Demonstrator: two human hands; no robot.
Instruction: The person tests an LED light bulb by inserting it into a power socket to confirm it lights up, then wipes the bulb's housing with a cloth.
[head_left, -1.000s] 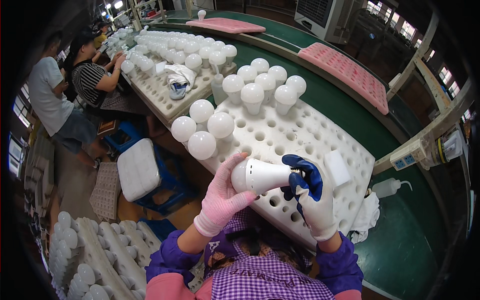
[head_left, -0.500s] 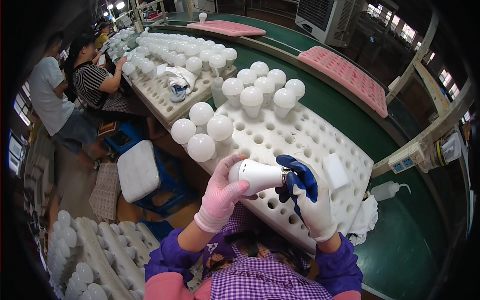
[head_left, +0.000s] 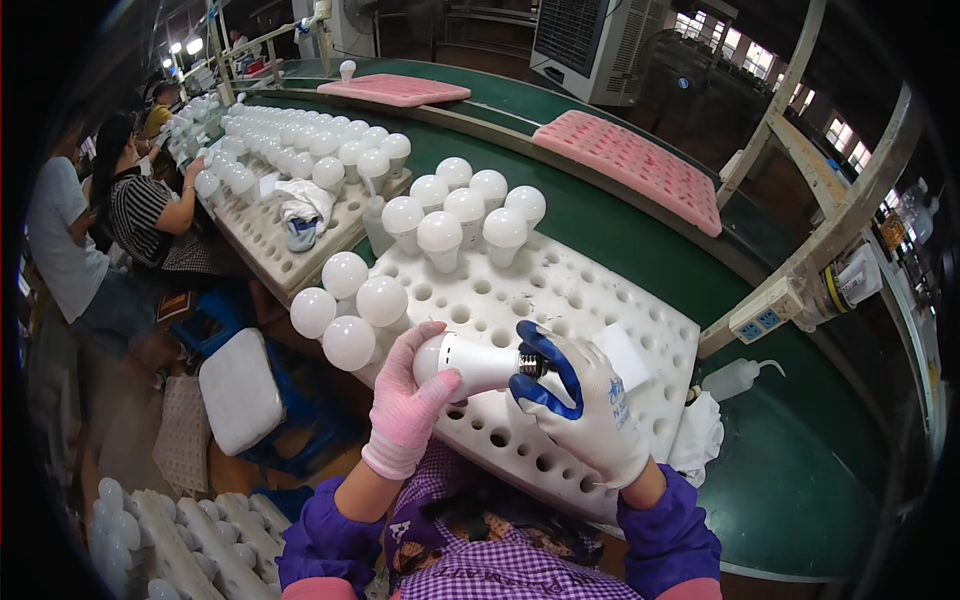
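Observation:
My left hand [head_left: 408, 400], in a pink and white knit glove, grips a white light bulb [head_left: 485, 364] by its rounded dome. The bulb lies sideways, its metal screw base pointing right. My right hand [head_left: 590, 405], in a white glove with blue-coated fingers, curls its thumb and forefinger around that screw base. Beneath both hands is a white foam tray [head_left: 560, 275] full of round holes. Several bulbs [head_left: 440, 240] stand dome-up in its far part, and another cluster [head_left: 350, 342] stands at its left edge.
A small white block [head_left: 622, 355] lies on the tray. Right of it are a squeeze bottle [head_left: 732, 378] and white cloth [head_left: 700, 435] on the green bench [head_left: 790, 490]. More bulbs fill a tray farther left, near two people. Pink trays [head_left: 630, 165] lie behind; a stool [head_left: 245, 390] stands left.
The view has shifted, moving the scene left and slightly down. My right thumb and forefinger have spread wider around the screw base. My left hand keeps its hold on the dome.

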